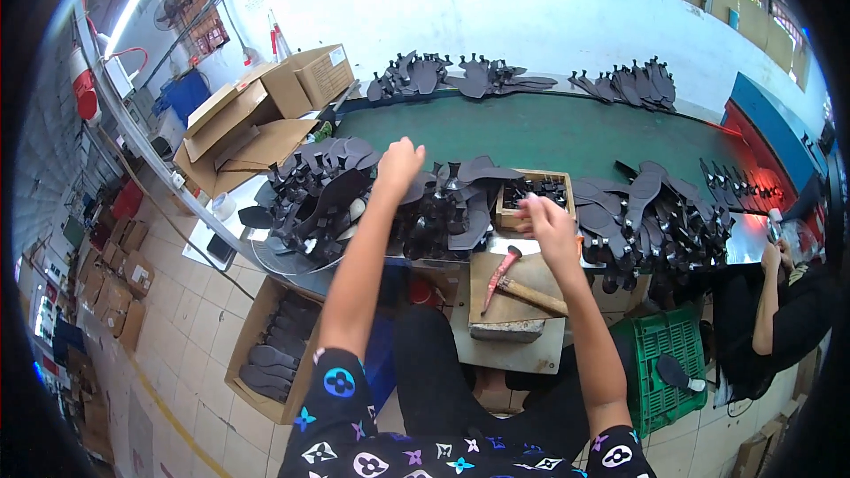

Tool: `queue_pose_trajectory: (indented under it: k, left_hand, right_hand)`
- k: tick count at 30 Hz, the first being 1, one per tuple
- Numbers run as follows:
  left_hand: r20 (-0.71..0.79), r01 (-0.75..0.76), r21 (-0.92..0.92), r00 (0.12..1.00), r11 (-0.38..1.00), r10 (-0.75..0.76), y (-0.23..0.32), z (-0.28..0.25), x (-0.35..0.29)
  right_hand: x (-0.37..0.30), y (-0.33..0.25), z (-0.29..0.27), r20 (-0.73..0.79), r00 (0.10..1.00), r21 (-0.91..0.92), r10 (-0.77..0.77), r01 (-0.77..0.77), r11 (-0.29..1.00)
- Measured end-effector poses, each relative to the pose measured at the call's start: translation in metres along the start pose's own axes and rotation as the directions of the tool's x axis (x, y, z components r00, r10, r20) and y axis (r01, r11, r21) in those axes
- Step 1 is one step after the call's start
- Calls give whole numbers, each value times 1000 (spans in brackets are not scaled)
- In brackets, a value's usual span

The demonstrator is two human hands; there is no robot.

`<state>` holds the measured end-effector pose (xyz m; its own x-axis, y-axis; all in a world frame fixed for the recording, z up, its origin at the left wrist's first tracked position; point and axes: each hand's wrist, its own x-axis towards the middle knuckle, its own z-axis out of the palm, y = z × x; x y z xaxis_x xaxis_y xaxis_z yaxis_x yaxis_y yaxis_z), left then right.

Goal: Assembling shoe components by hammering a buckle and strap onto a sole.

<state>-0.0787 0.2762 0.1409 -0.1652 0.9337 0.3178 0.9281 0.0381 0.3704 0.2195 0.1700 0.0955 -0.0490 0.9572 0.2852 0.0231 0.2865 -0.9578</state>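
My left hand [401,165] is raised over the near edge of the green bench, its fingers curled closed; whatever they may hold is hidden. Below it lie heaped dark grey shoe insoles with black heels [328,190]. My right hand [551,226] is at the near right corner of a small wooden box [506,212] of small black parts. Its thumb and fingers look bent but apart, with nothing visible between them. Just in front of me, a hammer [531,295] with a wooden handle and worn reddish head rests on a board-topped block [505,331].
More heeled insoles [651,212] pile up on the right and along the far bench edge [478,75]. A carton of insoles [257,398] stands on the floor at left, a green crate [651,398] at right. A co-worker's hand [773,257] is at far right beside a red-lit machine [761,155].
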Motion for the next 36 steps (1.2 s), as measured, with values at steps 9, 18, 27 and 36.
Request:
queue_pose_trajectory:
  k: [9,18,27,36]
  left_hand:
    - [657,132,320,683,938,-320,-44,90,73]
    - [594,264,474,608,840,-527,41,107,67]
    - [758,505,108,516,857,-400,-7,45,52]
    - [838,717,-244,494,653,-230,-34,16,57]
  right_hand:
    - [85,40,73,234,690,-242,685,-641,729]
    - [124,113,38,148,642,-28,752,-757,652]
    - [109,67,91,78,731,126,678,-682,721]
    - [113,95,93,114,822,478,558,-538,694]
